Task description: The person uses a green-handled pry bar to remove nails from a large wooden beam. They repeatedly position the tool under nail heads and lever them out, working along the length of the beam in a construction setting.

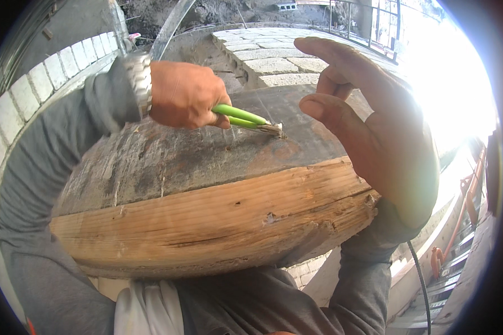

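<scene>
1. The left hand (187, 95) has its fingers curled together around a pair of pliers with bright green, smooth-looking handles and a metal head (246, 115). The fingers are clamped on the handles; how hard they press, I cannot tell.

2. The pliers stick out from these fingers toward the right. Their metal head comes down at a dark, stained, flat board (207, 151), which lies below the fingers. There is a small pale bit at the tip, but I cannot tell if the jaws are closed on it.

3. The right hand (374, 117) is raised and holds nothing that I can see. Its thumb and its long stretched finger are apart, and other fingers are bent behind. The thumb points toward the head of the pliers, near it but not touching.

4. Nearer to the body than the left fingers there is a thick, light-brown wooden beam (223, 223) with cracks and a rough end, along the edge of the board.

5. In my judgement, the pliers are rather light, stiff and not fragile. The handles may become slippery with dust or sweat. The good place to hold is on both green handles, well behind the metal head, so that no finger gets pinched near the hinge.
</scene>
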Tool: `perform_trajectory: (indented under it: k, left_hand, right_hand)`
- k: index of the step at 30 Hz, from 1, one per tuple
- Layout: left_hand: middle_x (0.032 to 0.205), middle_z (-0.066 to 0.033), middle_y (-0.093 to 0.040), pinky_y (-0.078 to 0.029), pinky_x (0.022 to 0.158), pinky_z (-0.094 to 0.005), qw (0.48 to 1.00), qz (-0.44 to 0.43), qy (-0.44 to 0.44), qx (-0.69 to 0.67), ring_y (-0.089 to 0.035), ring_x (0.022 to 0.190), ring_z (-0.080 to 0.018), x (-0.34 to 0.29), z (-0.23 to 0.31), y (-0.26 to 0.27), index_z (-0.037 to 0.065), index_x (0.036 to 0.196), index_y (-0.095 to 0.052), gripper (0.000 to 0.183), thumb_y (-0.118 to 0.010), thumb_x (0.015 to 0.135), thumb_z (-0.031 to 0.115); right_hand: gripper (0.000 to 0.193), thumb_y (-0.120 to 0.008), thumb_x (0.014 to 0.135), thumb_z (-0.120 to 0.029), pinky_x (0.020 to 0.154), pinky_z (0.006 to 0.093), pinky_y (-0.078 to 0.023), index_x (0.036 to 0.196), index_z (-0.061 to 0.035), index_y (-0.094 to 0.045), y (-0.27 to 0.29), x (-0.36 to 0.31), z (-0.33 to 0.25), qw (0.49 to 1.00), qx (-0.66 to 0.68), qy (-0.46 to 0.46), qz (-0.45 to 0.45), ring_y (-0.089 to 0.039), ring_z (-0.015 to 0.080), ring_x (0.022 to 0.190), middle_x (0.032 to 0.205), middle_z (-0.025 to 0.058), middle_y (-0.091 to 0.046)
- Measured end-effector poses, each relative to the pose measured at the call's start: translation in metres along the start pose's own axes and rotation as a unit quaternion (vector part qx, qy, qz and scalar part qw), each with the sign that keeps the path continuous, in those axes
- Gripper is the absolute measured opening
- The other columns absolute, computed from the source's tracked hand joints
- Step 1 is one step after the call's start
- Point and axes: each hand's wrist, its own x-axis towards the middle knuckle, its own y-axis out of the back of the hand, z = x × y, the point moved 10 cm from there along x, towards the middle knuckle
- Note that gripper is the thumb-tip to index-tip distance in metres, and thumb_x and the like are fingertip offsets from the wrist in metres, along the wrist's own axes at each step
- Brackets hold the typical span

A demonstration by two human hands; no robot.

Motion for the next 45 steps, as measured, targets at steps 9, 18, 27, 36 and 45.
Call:
perform_trajectory:
  k: [9, 18, 27, 36, 45]
  left_hand:
    - [0.082, -0.0082, -0.074, -0.053, 0.071, -0.0397, 0.999, 0.006, -0.023, 0.043, -0.068, 0.070, -0.0215, 0.006, 0.003, 0.011, 0.013, 0.124, -0.072, 0.031, -0.064, 0.100, 0.031]
    - [0.081, -0.0067, -0.074, -0.055, 0.070, -0.0423, 0.970, 0.133, -0.054, 0.196, -0.070, 0.074, -0.0274, -0.001, 0.022, 0.020, 0.022, 0.115, -0.073, 0.022, -0.065, 0.095, 0.022]
    - [0.087, -0.0133, -0.068, -0.055, 0.071, -0.0439, 0.963, 0.138, -0.011, 0.233, -0.071, 0.080, -0.0316, -0.014, 0.029, 0.019, 0.019, 0.123, -0.067, 0.029, -0.055, 0.097, 0.014]
    - [0.089, -0.0137, -0.063, -0.054, 0.074, -0.0427, 0.958, 0.142, 0.023, 0.246, -0.067, 0.081, -0.0298, -0.024, 0.037, 0.015, 0.013, 0.130, -0.063, 0.031, -0.049, 0.102, 0.017]
    - [0.083, -0.0116, -0.060, -0.053, 0.071, -0.0432, 0.947, 0.208, 0.066, 0.237, -0.065, 0.079, -0.0295, -0.040, 0.015, 0.017, 0.006, 0.101, -0.061, 0.015, -0.064, 0.094, 0.019]
  right_hand:
    - [0.047, -0.077, 0.088, -0.022, 0.078, 0.0336, -0.053, 0.132, -0.0104, -0.066, 0.002, 0.000, -0.002, 0.999, 0.003, 0.030, 0.010, -0.063, 0.0167, 0.080, 0.081, 0.0050, -0.064]
    - [0.048, -0.077, 0.087, -0.018, 0.077, 0.0325, -0.052, 0.133, -0.0104, -0.066, 0.001, 0.000, -0.005, 0.999, -0.027, 0.039, 0.013, -0.061, 0.0166, 0.080, 0.082, 0.0042, -0.063]
    - [0.050, -0.078, 0.087, -0.027, 0.077, 0.0332, -0.053, 0.133, -0.0098, -0.065, 0.001, 0.001, -0.004, 0.999, -0.026, 0.046, 0.012, -0.062, 0.0164, 0.080, 0.079, 0.0043, -0.063]
    - [0.048, -0.077, 0.088, -0.023, 0.078, 0.0331, -0.052, 0.133, -0.0112, -0.065, 0.001, 0.001, -0.003, 0.999, -0.028, 0.025, 0.005, -0.062, 0.0165, 0.082, 0.082, 0.0042, -0.064]
    - [0.049, -0.078, 0.087, -0.020, 0.081, 0.0328, -0.052, 0.134, -0.0125, -0.065, -0.001, 0.000, 0.000, 1.000, -0.002, -0.021, 0.011, -0.061, 0.0165, 0.084, 0.082, 0.0035, -0.064]
